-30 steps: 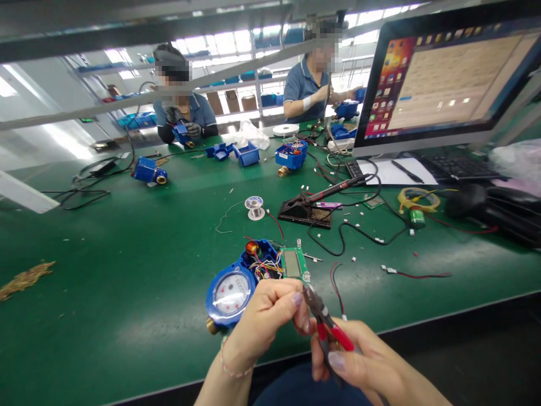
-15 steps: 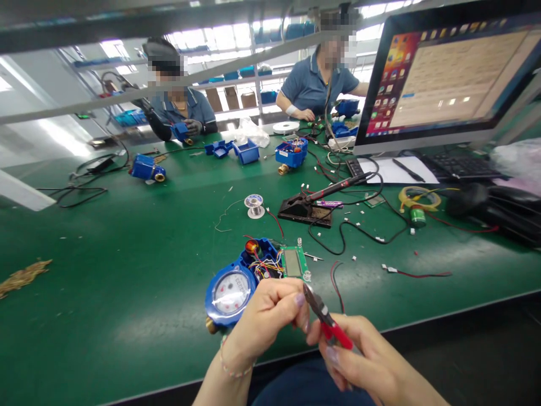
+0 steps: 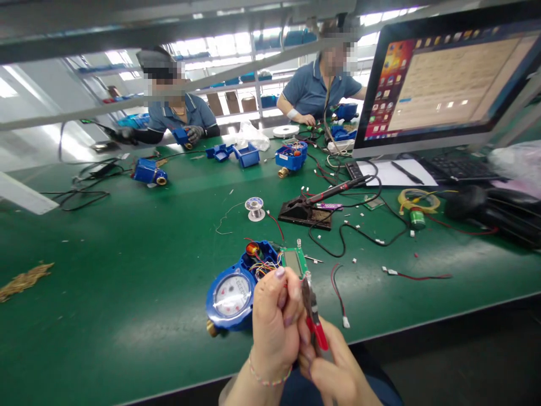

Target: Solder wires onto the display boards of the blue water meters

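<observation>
Clamped on the cutters (image 3: 315,318), the right hand (image 3: 333,378) keeps its grip; the left hand (image 3: 274,316) pinches its fingers together on something hidden. Above the green tabletop (image 3: 127,293) both have risen before the water meter (image 3: 228,296) and circuit board (image 3: 292,262). Slanted earlier, the cutters now stand nearly upright.

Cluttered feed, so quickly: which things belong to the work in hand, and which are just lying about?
In hand: left hand, right hand, red-handled cutters, blue water meter, circuit board.
Lying about: solder spool, soldering iron, monitor.
</observation>
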Available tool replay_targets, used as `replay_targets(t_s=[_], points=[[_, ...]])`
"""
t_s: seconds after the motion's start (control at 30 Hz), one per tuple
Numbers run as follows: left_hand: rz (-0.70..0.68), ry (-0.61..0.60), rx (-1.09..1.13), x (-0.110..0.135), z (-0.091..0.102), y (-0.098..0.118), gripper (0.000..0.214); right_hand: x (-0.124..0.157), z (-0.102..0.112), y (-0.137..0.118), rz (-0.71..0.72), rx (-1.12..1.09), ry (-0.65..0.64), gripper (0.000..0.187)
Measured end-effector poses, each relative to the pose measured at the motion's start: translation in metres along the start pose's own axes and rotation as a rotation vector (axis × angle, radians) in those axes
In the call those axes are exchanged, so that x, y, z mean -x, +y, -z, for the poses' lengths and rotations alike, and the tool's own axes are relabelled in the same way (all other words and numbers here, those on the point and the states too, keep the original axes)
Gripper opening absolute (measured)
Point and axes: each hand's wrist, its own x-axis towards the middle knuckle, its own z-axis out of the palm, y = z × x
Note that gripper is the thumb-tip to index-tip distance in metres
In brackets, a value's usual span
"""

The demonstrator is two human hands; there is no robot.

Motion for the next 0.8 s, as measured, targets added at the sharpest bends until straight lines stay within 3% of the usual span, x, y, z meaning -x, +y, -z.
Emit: replay_targets(t_s=[0.27, 0.4, 0.63, 0.7, 0.8], points=[[-0.116, 0.196, -0.034, -0.003, -0.006, -0.001, 0.045, -0.010, -0.012, -0.005, 0.005, -0.089, 0.004, 0.018], [-0.065, 0.178, 0.018, -0.007, -0.008, 0.001, 0.045, -0.009, -0.013, 0.002, -0.012, -0.270, 0.007, 0.023], [-0.007, 0.191, 0.148, -0.013, -0.008, 0.003, 0.043, -0.013, 0.001, 0.036, -0.013, -0.447, -0.049, 0.029], [0.005, 0.217, 0.259, -0.015, -0.009, 0.005, 0.041, -0.016, 0.000, 0.035, -0.001, -0.479, -0.086, 0.029], [0.001, 0.255, 0.396, -0.017, -0.009, 0.008, 0.038, -0.021, -0.004, 0.016, 0.105, -0.587, -0.011, 0.027]])
